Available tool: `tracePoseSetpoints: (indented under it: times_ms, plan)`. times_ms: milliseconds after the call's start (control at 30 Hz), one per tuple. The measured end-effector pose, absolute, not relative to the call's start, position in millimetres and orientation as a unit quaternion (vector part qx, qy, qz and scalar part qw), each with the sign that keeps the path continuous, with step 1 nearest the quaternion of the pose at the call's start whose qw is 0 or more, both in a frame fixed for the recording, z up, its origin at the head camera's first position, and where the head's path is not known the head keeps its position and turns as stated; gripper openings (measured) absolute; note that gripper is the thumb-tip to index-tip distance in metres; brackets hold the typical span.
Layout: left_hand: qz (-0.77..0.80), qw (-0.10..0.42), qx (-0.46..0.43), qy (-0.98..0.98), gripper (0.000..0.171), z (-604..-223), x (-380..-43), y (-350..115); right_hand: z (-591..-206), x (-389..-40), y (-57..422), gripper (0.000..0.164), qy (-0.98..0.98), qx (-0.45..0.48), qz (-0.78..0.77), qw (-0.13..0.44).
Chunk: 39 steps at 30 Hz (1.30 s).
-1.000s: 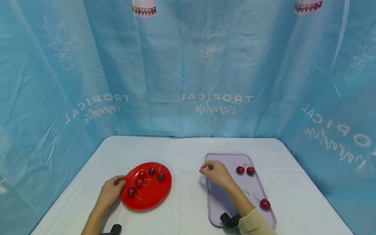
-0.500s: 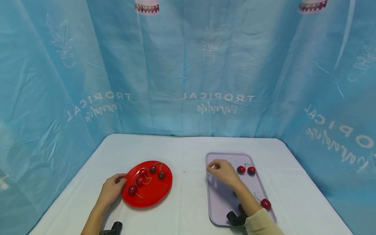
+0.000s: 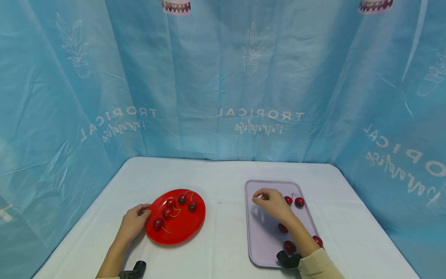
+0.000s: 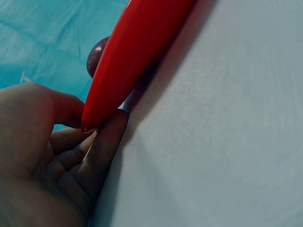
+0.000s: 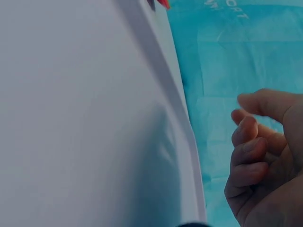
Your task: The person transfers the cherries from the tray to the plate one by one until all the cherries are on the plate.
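Observation:
My left hand holds the left rim of a red plate. In the left wrist view the thumb lies on the plate's upper side and fingers lie beneath the rim. Several dark red cherries with stems, among them one cherry near the hand, lie on the plate. Over the lilac tray hovers my right hand, its fingers loosely bent. The right wrist view shows a gap between thumb and forefinger, with nothing held. Beside it lies a stemmed pair of cherries.
Under and beside the right forearm are more cherries in the tray, one cherry partly covered at the right rim. A white cloth covers the table. Blue printed curtains enclose the back and sides.
My right hand has drawn back rightward from the tray's left edge to over its interior. Cherries under the forearm have come into sight. The left hand stays at the plate's rim.

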<state>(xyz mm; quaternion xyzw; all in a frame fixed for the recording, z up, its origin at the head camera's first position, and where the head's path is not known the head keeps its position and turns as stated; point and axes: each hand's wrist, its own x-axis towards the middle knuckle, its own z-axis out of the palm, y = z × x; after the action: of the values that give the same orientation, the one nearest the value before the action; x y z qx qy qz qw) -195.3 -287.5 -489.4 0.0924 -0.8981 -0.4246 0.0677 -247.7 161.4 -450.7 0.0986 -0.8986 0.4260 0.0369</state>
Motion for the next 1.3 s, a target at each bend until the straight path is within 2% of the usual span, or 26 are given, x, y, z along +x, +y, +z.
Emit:
tracePoseSetpoints:
  times_ms: [800, 1300]
  plan:
    - [-0.421, 0.071, 0.096, -0.899, 0.039, -491.0, -198.2, -287.5, -450.7, -238.8, 189.9, 0.027, -0.884, 0.089, 0.458, 0.028]
    - [-0.425, 0.063, 0.093, -0.898, 0.039, -489.0, -196.8, -287.8, -452.6, -227.9, 206.4, 0.019, -0.89, 0.086, 0.447, 0.034]
